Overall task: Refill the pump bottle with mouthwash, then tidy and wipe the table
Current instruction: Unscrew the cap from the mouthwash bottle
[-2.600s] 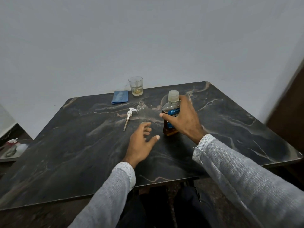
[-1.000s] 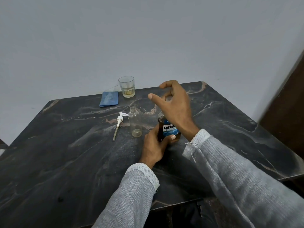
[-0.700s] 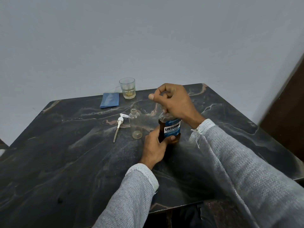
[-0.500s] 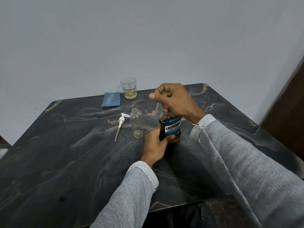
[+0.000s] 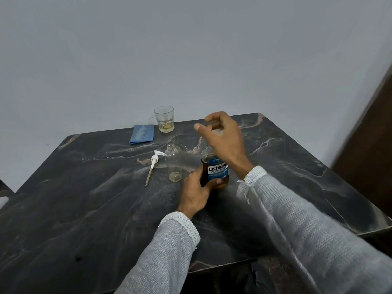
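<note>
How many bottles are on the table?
2. The mouthwash bottle stands near the middle of the table, held by the left hand. The small clear bottle stands just left of it, uncapped. None seems hidden.

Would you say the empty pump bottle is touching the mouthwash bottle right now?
Apart. The head view shows a strip of dark table between the empty pump bottle and the mouthwash bottle, which the left hand grips.
</note>
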The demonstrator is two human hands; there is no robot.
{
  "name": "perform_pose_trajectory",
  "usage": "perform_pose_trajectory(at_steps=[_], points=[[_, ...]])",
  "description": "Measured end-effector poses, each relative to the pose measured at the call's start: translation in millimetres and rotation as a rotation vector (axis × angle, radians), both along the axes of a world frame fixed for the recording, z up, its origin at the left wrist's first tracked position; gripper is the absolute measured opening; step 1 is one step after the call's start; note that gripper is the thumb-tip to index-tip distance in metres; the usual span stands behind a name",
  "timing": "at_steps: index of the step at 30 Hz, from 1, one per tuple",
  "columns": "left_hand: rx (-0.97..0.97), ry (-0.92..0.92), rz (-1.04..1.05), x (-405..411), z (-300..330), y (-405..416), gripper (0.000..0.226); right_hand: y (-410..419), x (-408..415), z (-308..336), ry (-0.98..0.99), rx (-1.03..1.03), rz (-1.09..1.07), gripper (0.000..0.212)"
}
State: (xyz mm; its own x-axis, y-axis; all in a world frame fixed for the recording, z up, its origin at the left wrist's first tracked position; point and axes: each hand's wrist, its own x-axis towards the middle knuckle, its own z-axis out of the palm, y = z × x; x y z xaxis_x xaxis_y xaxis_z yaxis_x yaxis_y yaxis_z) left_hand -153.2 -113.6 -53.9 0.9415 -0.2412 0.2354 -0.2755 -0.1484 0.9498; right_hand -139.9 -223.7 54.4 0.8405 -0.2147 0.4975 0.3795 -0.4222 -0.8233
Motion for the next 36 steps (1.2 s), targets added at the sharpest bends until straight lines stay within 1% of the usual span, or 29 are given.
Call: perform_pose_trajectory(at_steps=[3,5,7,12,18,22,24,27,29,32,34,36], points=[[0.004,-0.025,0.006,-0.6,-2.1,0.9,0.031,11.9,-6.4,-13.6,-0.035,-0.022,-0.162,0.038],[0.005,-0.018,-0.018,1.1,-1.9,2.4,0.03,14.0,-6.7,-14.9,-0.02,-0.023,-0.196,0.039],[-0.01,0.018,-0.046,3.9,-2.1,2.7,0.03,11.3,-4.0,-12.2,0.014,-0.032,-0.166,0.036],[-0.072,0.048,-0.128,4.9,1.5,3.6,0.036,-0.6,-4.4,-4.8,0.041,-0.058,0.087,0.034],[-0.079,0.043,-0.134,5.7,2.3,4.8,0.036,-14.3,-1.4,10.4,0.145,-0.12,0.396,0.03],[-0.102,0.07,-0.178,5.9,3.6,10.3,0.036,-17.8,-0.1,17.6,0.236,-0.151,0.619,0.029],[-0.095,0.079,-0.189,4.8,5.7,10.7,0.037,-21.4,0.9,19.1,0.276,-0.138,0.647,0.026],[-0.081,0.086,-0.201,3.1,7.8,9.5,0.037,-27.7,3.2,16.6,0.274,-0.129,0.587,0.024],[-0.08,0.088,-0.199,2.2,8.2,9.0,0.036,-27.7,1.9,11.6,0.238,-0.112,0.5,0.03],[-0.078,0.085,-0.182,0.5,7.5,8.8,0.038,-24.9,-4.4,3.8,0.145,-0.139,0.283,0.046],[-0.084,0.085,-0.18,0.2,6.8,8.7,0.037,-21.7,-11.8,0.1,0.072,-0.196,0.086,0.047],[-0.094,0.088,-0.184,1.2,5.2,8.5,0.036,-17.9,-18.7,-2.4,-0.009,-0.275,-0.076,0.043]])
